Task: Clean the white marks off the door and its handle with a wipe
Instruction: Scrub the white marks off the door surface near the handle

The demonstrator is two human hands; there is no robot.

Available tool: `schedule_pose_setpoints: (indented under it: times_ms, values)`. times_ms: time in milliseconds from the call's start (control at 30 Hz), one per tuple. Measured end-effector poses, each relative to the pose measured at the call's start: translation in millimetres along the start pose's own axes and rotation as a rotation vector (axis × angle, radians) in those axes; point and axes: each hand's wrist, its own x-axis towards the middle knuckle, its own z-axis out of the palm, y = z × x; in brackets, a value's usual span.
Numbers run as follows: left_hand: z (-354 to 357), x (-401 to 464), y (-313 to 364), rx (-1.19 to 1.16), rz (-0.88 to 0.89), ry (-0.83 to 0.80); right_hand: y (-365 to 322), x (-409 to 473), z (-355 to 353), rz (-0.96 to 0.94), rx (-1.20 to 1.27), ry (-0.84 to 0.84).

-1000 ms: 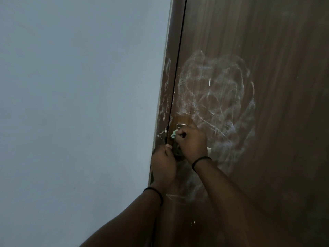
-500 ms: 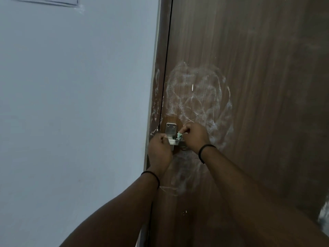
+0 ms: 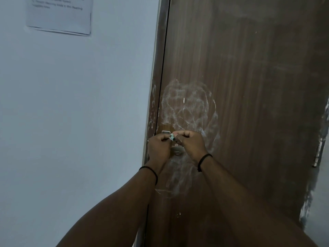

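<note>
Showing brown door [image 3: 249, 86], white marks [image 3: 188, 107].

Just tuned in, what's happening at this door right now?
A person stands at a brown door with both hands raised at the metal handle plate. The left hand and right hand both have curled fingers and between them pinch a small crumpled wipe right at the handle. Smeared white marks cover the door above and below the handle, with more on the door frame, so most of the cleaning is not yet done.
</note>
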Motion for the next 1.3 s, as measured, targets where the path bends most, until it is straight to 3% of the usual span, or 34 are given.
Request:
schedule_pose_setpoints:
  times_ms: [133,433,633,800,967,1133,1300]
  values:
    - [-6.1,-3.3,11.5,0.043,0.098,-0.091,-13.3,-6.4,-3.2,-0.024,-0.009,0.104]
    - [-12.9,18.4,-32.5,0.731,0.418,-0.047,0.1,14.1,6.0,-0.164,-0.321,0.234]
    - [-5.7,38.3,-94.5,0.956,0.514,0.012,31.9,47.8,13.3,-0.212,-0.404,0.222]
    - [8.0,39.6,-135.1,0.964,0.536,-0.037,49.4,69.8,24.1,-0.265,-0.392,0.249]
    - [7.4,48.4,-140.8,0.924,0.594,-0.078,44.8,97.9,47.2,-0.413,-0.464,0.242]
    - [3.7,57.3,-137.7,0.864,0.669,-0.155,35.2,126.4,66.9,-0.441,-0.499,0.238]
    - [3.1,61.8,-133.2,0.878,0.721,-0.162,50.3,121.1,64.5,-0.485,-0.579,0.093]
